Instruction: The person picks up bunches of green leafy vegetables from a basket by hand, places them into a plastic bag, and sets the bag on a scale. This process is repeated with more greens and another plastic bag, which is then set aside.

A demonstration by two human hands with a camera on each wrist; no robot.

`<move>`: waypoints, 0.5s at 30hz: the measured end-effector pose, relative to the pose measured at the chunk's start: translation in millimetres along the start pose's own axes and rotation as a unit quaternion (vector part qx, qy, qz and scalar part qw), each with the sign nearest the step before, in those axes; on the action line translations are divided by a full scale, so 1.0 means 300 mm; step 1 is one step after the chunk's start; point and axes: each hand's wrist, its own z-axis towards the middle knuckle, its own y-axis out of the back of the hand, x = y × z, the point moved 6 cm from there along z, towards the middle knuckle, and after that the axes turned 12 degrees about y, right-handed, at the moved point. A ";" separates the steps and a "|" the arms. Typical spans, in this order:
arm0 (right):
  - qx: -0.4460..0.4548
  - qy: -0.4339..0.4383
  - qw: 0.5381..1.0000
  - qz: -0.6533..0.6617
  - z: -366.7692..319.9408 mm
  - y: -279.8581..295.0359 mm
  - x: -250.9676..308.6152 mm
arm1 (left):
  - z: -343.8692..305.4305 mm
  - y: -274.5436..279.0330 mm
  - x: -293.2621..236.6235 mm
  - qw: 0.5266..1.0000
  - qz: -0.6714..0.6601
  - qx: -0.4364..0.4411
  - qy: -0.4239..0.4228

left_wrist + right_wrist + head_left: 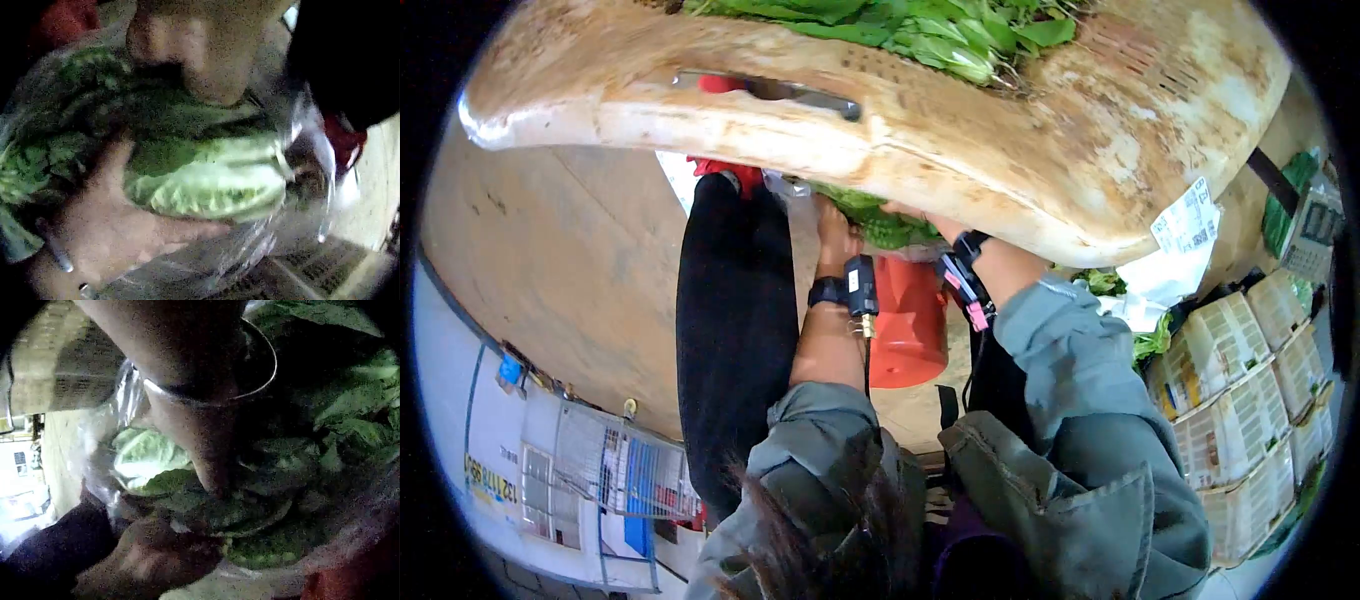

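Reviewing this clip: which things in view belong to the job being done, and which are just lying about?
Part of the job:
- left hand and right hand
- bagged greens
- clear bag
- probably the loose greens on the table

Apparently just about:
- stacked crates
- wire rack
- paper label

The red bucket's role is unclear.

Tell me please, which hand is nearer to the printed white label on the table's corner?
Right hand. It is at the greens, left of the label. The left hand, also at the greens, is farther left.
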 end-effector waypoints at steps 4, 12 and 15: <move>-0.169 0.092 0.965 0.176 -0.058 -0.136 -0.036 | -0.014 0.110 -0.047 0.955 0.249 0.059 -0.149; -0.037 -0.123 0.991 -0.025 -0.105 0.048 0.124 | 0.052 0.327 0.020 0.341 0.917 -0.156 -0.135; -0.136 -0.046 0.990 0.008 -0.111 0.038 0.054 | -0.231 0.084 0.101 0.333 0.936 -0.110 0.028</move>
